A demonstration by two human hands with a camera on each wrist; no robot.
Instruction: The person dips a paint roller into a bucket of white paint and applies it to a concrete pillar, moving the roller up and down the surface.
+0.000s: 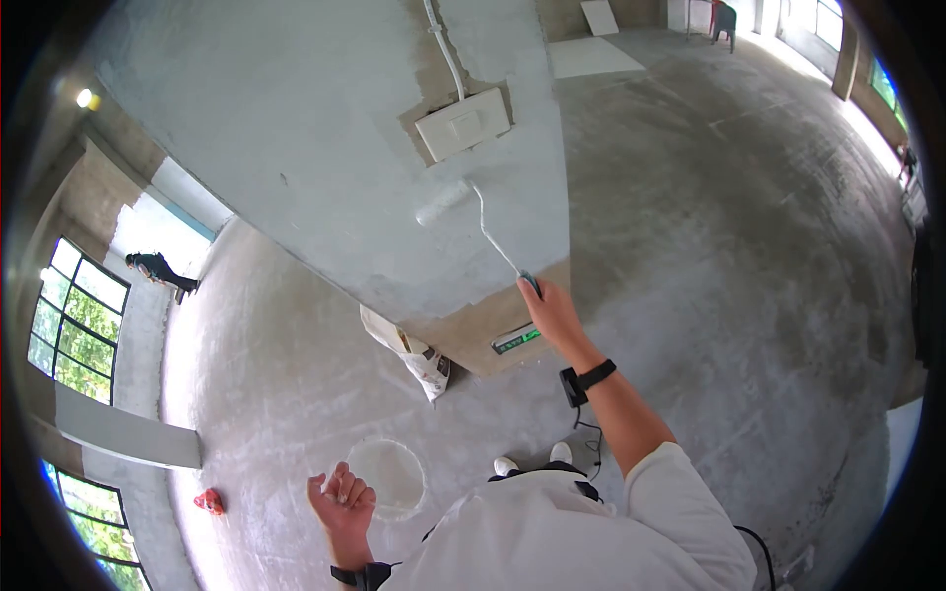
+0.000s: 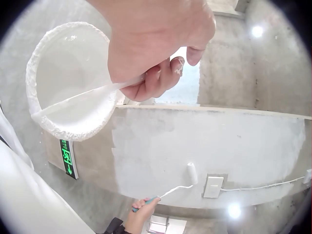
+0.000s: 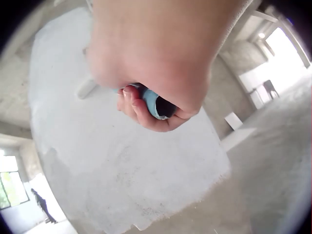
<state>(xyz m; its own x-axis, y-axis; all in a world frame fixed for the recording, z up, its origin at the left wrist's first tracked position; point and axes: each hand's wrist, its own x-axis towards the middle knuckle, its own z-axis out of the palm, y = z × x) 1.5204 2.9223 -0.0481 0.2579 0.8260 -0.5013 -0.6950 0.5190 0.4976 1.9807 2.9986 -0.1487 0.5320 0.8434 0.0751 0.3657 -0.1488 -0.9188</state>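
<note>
My right hand (image 1: 554, 317) grips the blue-and-black handle (image 3: 155, 105) of a paint roller, its fingers curled around it. From the handle a bent, paint-coated rod leads to the white roller sleeve (image 1: 443, 202), which lies against the painted face of a pillar (image 1: 345, 118), just below a white switch plate (image 1: 465, 124). Low on the left, my left hand (image 1: 343, 499) holds the thin whitish bail of a round bucket (image 2: 33, 78). White paint fills part of the bucket, and its rim is thickly crusted. In the left wrist view the bail runs into the curled fingers.
At the pillar's foot are a green exit sign (image 1: 515, 340) and a crumpled sack (image 1: 419, 364). A white cable (image 1: 445, 49) runs up from the switch plate. A red bag (image 1: 210, 501) lies on the floor, and a person (image 1: 163, 271) stands far left. Black cords hang near my right arm.
</note>
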